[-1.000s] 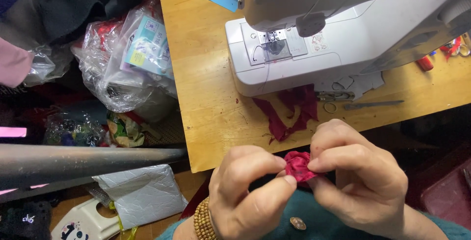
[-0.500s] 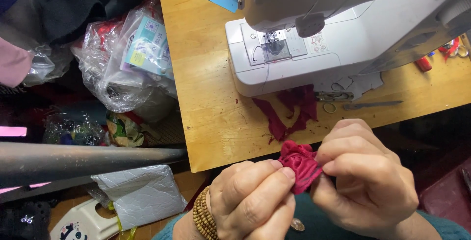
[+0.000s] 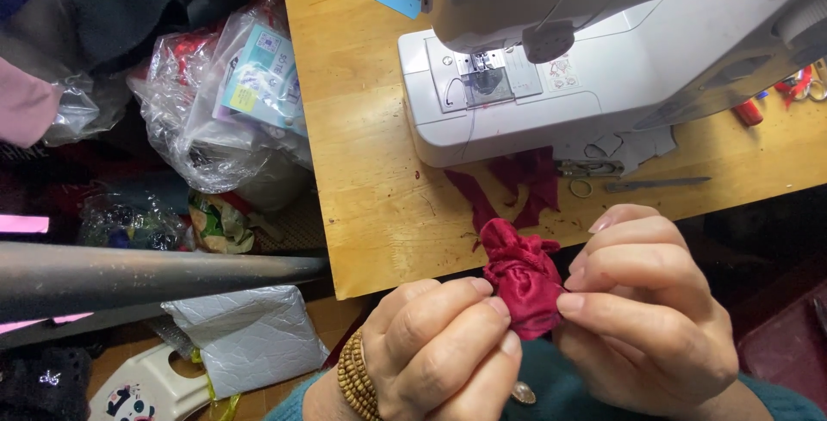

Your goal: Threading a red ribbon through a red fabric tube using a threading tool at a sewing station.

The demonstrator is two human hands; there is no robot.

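Head view: red fabric bundle (image 3: 519, 277) pinched between both hands' fingertips (image 3: 498, 307)

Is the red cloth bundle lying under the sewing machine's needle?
No, both hands hold the red cloth bundle off the table edge.

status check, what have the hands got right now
Left hand and right hand both pinching the red fabric bundle, fingers closed on it. Bundle held up off the wooden table, in front of the sewing machine. Nothing in the way.

Crimson fabric piece (image 3: 520, 276), white sewing machine (image 3: 603, 68), tan wooden table (image 3: 370, 171).
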